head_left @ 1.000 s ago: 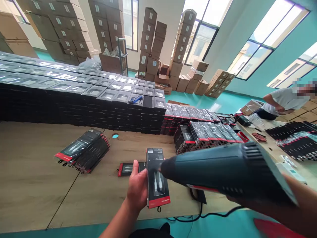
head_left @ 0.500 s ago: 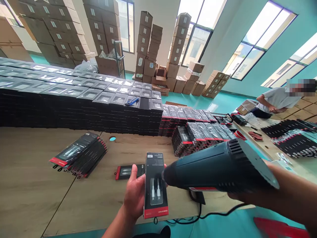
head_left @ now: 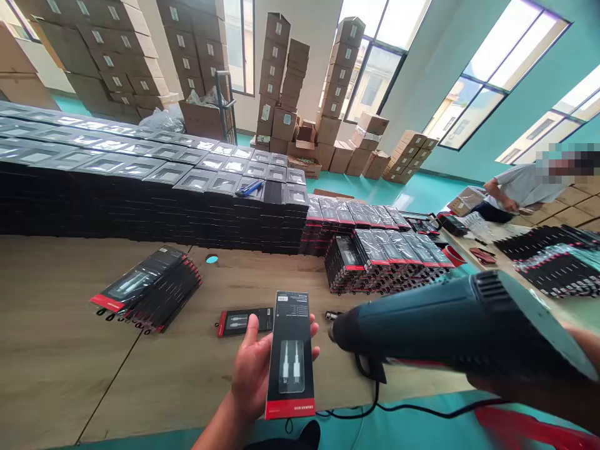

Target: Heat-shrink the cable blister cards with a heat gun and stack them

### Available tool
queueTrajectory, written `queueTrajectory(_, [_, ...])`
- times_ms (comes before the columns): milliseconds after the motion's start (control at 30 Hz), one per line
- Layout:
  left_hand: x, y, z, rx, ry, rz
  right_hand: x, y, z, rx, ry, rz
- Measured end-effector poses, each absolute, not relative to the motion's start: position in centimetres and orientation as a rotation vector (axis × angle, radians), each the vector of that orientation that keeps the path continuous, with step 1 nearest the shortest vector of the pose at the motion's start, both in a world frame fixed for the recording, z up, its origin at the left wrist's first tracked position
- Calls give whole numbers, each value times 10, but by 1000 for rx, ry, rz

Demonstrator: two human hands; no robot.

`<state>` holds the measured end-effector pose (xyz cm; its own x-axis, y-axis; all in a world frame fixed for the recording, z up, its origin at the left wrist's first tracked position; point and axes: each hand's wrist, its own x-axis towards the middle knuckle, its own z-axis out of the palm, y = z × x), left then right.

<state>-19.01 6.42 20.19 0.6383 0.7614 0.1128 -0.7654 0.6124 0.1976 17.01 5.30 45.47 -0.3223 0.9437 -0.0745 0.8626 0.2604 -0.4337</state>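
Holding: my left hand (head_left: 255,369) clamps a black, red-banded cable pack (head_left: 290,356), upright above the bench (head_left: 56,350).
Right grip: wrapped around the dark heat gun (head_left: 445,325), nozzle just beside the pack.

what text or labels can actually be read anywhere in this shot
Nothing can be read for certain.
Held cable package: white print on its red bottom strip and small lines at its top, too small and blurred.
Flat package on the table: print unreadable.
Cardboard boxes: white stickers, too far off.
Heat gun: no legible marking shows.
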Motion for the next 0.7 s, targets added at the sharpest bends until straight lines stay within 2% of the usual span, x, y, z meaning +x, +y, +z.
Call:
queueTrajectory(100, [-189, 62, 199, 253, -31, 835, 152, 65, 454, -1806, -2236, 632])
queueTrajectory(333, [-189, 55, 198, 284, -58, 781, 122, 80, 463, -1650, -2368, 844])
queueTrajectory(567, [-193, 55, 203, 286, -19, 739, 122, 62, 458, -1705, -2176, 557])
queueTrajectory(700, [-194, 54, 202, 301, 17, 729, 118, 63, 455, -1711, -2160, 539])
